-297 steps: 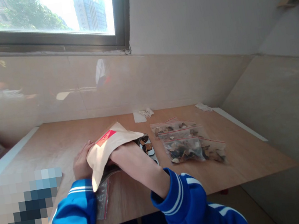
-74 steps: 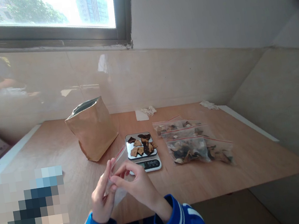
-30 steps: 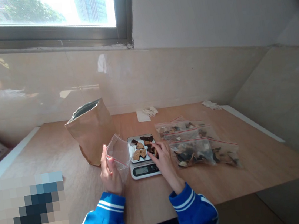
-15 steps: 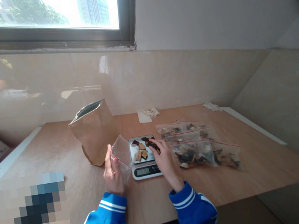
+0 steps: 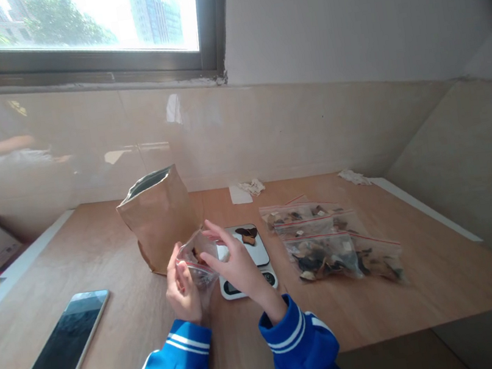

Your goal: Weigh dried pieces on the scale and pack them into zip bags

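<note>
Over the table [image 5: 237, 346], the left hand [image 5: 183, 291] grips a clear bag [image 5: 202, 276] with dried pieces [image 5: 197, 255] inside; the right hand [image 5: 234, 264] is at its mouth, whether holding anything I cannot tell; beyond, more pieces [image 5: 249, 239] lie on a scale [image 5: 259, 256]; farther, a paper bag [image 5: 162, 215] stands open.

Window [image 5: 102, 24] upper left — bright daylight | glossy beige tile wall [image 5: 285, 135], pale upper wall [image 5: 323, 19] | wooden surface [image 5: 348, 314] — sunlit lower left
</note>
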A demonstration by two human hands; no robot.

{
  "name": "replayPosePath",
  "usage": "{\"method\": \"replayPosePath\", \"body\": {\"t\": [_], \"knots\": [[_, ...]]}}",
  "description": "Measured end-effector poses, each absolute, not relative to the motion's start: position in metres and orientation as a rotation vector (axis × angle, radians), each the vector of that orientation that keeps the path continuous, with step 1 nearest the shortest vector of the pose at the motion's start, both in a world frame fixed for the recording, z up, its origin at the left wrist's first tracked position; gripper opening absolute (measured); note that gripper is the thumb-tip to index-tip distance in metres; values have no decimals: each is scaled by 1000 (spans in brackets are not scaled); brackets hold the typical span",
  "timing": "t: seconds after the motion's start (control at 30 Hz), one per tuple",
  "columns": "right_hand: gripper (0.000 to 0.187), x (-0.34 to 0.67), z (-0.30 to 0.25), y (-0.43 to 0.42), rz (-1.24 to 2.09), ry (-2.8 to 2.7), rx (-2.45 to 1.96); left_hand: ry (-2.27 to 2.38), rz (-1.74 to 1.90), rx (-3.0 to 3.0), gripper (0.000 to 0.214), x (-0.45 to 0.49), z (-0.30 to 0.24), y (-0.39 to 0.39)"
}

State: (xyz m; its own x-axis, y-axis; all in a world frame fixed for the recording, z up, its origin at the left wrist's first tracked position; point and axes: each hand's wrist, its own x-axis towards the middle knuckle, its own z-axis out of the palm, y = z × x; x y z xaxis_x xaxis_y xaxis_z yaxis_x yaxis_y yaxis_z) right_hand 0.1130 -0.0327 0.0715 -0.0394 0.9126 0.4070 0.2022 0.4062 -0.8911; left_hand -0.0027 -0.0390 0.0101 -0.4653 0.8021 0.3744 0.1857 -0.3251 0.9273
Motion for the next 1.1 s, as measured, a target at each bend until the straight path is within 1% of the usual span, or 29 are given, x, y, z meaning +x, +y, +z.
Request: {"method": "replayPosePath", "body": {"t": [0.1, 0.13, 0.27, 0.33, 0.43, 0.53, 0.83, 1.0, 1.1], "knots": [[38, 128, 66, -34, 725, -1509, -1007, 1507, 1841, 1251, 48, -4, 8, -36], [34, 136, 62, -31, 666, -1492, -1037, 1513, 1841, 1241, 48, -4, 7, -35], [36, 172, 33, -7, 339, -1530, -1280, 1502, 1837, 1192, 48, -5, 3, -33], [37, 188, 16, 6, 263, -1654, -1385, 1505, 1832, 1177, 48, -6, 2, -32], [31, 202, 0, 17, 262, -1833, -1428, 1522, 1838, 1169, 48, -7, 1, -32], [27, 206, -2, 17, 292, -1864, -1405, 1524, 1831, 1154, 49, -7, 1, -31], [18, 201, 12, -1, 220, -1757, -1430, 1468, 1804, 1121, 50, -3, 9, -32], [14, 201, 13, 1, 252, -1651, -1415, 1420, 1803, 1093, 52, -3, 8, -32], [11, 194, 23, 1, 294, -1535, -1393, 1427, 1782, 1086, 53, -3, 8, -33]]}}
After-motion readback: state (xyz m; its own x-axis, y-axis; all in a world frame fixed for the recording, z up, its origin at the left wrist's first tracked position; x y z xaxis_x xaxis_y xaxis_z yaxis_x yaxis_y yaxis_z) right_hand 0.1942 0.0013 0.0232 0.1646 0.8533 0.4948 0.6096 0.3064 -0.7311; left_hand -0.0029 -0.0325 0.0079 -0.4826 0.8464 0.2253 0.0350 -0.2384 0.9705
